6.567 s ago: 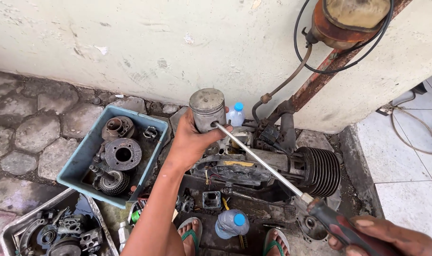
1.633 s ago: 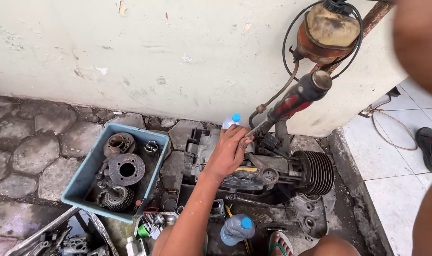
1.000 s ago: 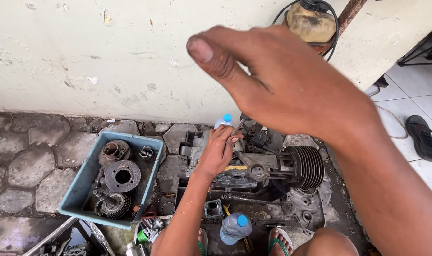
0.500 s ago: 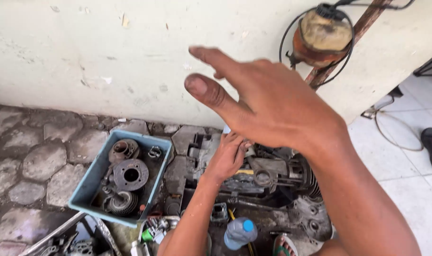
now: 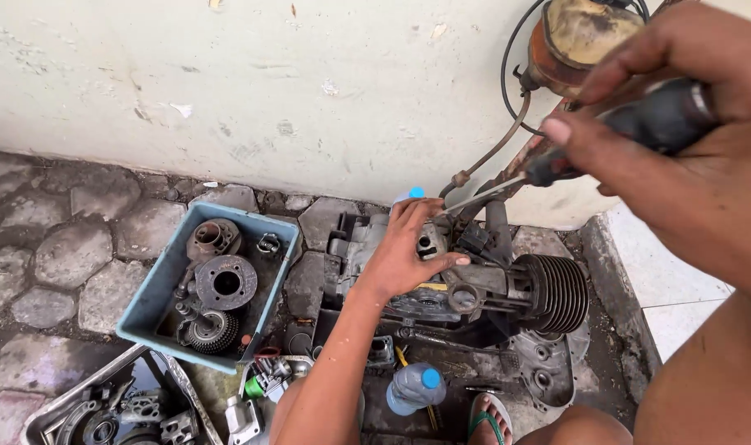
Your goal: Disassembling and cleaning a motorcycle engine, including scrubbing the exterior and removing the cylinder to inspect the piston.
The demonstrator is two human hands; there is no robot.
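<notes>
head camera, looking down at a paved yard beside a pale wall: my left hand (image 5: pixel 404 255) lies flat with fingers spread on top of the engine block (image 5: pixel 450 284), palm pressing the casing near a round opening, holding nothing. my right hand (image 5: pixel 689 140), raised close to the lens, is wrapped around the dark handle of a long screwdriver (image 5: pixel 557 165), thumb stretched along the grip; the thin metal shaft slants down to the left and its tip meets the engine just beside my left fingertips. the engine sits on the ground against the wall, its finned cylinder (image 5: pixel 557 290) pointing right, with a flat grey cover plate (image 5: pixel 549 375) lying below the fins. behind my left hand the blue cap of a small bottle (image 5: pixel 410 194) shows, and a second clear bottle with a blue cap (image 5: pixel 413 387) lies on its side in front of the engine, near my sandalled foot (image 5: pixel 491 416). to the left of the engine stands a blue plastic tray (image 5: pixel 157 305) holding gears and round metal parts, and a metal tray (image 5: pixel 62 408) of more parts fills the lower left corner. a rusty orange tank (image 5: pixel 577 41) with black hoses hangs by the wall at upper right, above the engine.
</notes>
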